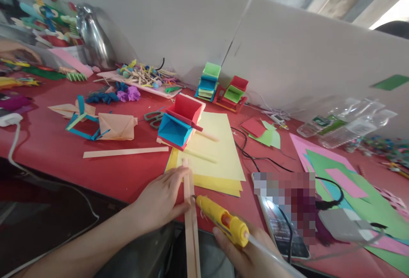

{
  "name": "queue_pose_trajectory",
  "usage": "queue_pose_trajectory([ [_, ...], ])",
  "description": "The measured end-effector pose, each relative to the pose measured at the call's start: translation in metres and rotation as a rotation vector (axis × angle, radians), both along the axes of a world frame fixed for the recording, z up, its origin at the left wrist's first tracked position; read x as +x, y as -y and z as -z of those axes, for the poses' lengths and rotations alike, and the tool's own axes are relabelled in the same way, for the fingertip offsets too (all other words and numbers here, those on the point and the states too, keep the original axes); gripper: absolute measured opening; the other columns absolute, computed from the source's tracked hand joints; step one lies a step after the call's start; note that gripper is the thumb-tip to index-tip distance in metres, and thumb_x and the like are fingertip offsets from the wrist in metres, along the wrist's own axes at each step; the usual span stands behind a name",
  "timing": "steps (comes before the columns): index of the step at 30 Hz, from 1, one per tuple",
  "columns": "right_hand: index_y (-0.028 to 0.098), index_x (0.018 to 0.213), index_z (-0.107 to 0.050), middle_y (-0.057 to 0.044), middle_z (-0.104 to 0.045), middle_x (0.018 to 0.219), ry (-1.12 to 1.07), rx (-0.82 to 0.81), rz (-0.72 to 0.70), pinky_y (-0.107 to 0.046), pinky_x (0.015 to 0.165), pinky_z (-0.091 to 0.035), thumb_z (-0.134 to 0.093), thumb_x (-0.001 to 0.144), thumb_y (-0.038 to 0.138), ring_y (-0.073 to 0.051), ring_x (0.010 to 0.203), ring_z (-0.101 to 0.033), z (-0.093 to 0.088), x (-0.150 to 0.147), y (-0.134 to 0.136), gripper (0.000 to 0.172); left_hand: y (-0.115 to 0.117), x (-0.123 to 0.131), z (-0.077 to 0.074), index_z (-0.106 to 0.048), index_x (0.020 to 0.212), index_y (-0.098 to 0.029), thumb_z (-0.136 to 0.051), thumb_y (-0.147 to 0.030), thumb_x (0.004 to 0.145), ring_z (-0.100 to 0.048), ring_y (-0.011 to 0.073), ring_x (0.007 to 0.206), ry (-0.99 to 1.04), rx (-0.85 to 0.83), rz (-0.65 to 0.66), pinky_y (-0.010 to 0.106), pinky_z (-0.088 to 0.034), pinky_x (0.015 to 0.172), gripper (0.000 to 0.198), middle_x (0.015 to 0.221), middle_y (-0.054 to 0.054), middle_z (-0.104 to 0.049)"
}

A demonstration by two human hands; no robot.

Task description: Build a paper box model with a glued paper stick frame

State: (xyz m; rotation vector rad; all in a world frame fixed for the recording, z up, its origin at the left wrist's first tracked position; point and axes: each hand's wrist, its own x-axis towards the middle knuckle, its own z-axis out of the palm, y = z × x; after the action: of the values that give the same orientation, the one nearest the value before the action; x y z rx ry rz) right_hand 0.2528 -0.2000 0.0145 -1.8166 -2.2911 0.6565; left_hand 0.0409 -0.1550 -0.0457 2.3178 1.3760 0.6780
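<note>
My left hand (164, 195) pinches a long, folded peach paper strip (191, 227), which runs over the table's front edge toward me. In my right hand (244, 246) is a yellow hot glue gun (222, 218), its dark nozzle at the strip's right side, just below my left fingers. A clear glue stick (265, 250) sticks out of its rear. Beyond my hands, a red and blue folded paper box piece (179, 122) rests on yellow paper sheets (220, 141). Another flat peach strip (126, 152) lies to the left.
Scissors (154, 118) lie behind the strips, near a peach paper piece (116, 126). On the right are a phone (281, 231), black cables, coloured paper (367, 201) and plastic bottles (351, 120). A metal jug (96, 39) stands back left. Another person's hand (21, 52) shows at far left.
</note>
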Motion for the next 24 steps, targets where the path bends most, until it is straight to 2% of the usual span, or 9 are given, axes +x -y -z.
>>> queue_pose_trajectory([
  [6, 0.023, 0.076, -0.061, 0.000, -0.065, 0.067, -0.025, 0.047, 0.022, -0.023, 0.053, -0.042, -0.042, 0.085, 0.040, -0.015, 0.059, -0.062, -0.001, 0.000, 0.002, 0.027, 0.002, 0.005, 0.001, -0.028, 0.127, -0.016, -0.055, -0.033, 0.080, -0.047, 0.0256, 0.120, -0.031, 0.057, -0.040, 0.041, -0.044, 0.094, 0.056, 0.130, 0.017, -0.048],
  [11, 0.023, 0.073, -0.061, 0.001, -0.064, 0.063, -0.075, 0.066, 0.060, -0.023, 0.052, -0.041, -0.042, 0.085, 0.040, -0.016, 0.057, -0.062, 0.002, 0.003, 0.003, 0.028, 0.001, 0.015, 0.008, -0.029, 0.127, -0.014, -0.051, -0.041, 0.083, -0.046, 0.0285, 0.121, -0.051, 0.184, -0.122, 0.043, -0.045, 0.093, 0.056, 0.127, 0.019, -0.051],
  [17, 0.023, 0.077, -0.063, -0.001, -0.067, 0.067, -0.042, 0.075, 0.043, -0.023, 0.054, -0.042, -0.043, 0.084, 0.040, -0.017, 0.061, -0.063, 0.006, 0.006, 0.001, 0.028, 0.000, 0.018, 0.012, -0.029, 0.127, -0.012, -0.052, -0.033, 0.082, -0.046, 0.0280, 0.121, -0.082, 0.207, -0.154, 0.042, -0.045, 0.093, 0.055, 0.129, 0.019, -0.049],
  [20, 0.023, 0.084, -0.064, -0.002, -0.068, 0.075, -0.044, 0.028, 0.025, -0.023, 0.057, -0.043, -0.043, 0.084, 0.040, -0.018, 0.069, -0.064, 0.007, 0.009, -0.002, 0.027, 0.000, 0.020, 0.010, -0.032, 0.125, -0.011, -0.052, -0.031, 0.082, -0.046, 0.0273, 0.121, -0.091, 0.213, -0.161, 0.042, -0.045, 0.093, 0.052, 0.128, 0.019, -0.051],
  [24, 0.021, 0.084, -0.064, -0.004, -0.067, 0.076, -0.025, -0.035, 0.051, -0.024, 0.059, -0.044, -0.040, 0.085, 0.041, -0.018, 0.069, -0.063, 0.006, 0.013, -0.009, 0.031, -0.005, 0.028, 0.004, -0.043, 0.113, -0.012, -0.054, -0.030, 0.080, -0.047, 0.0285, 0.120, -0.113, 0.226, -0.201, 0.043, -0.045, 0.094, 0.039, 0.123, 0.019, -0.055],
])
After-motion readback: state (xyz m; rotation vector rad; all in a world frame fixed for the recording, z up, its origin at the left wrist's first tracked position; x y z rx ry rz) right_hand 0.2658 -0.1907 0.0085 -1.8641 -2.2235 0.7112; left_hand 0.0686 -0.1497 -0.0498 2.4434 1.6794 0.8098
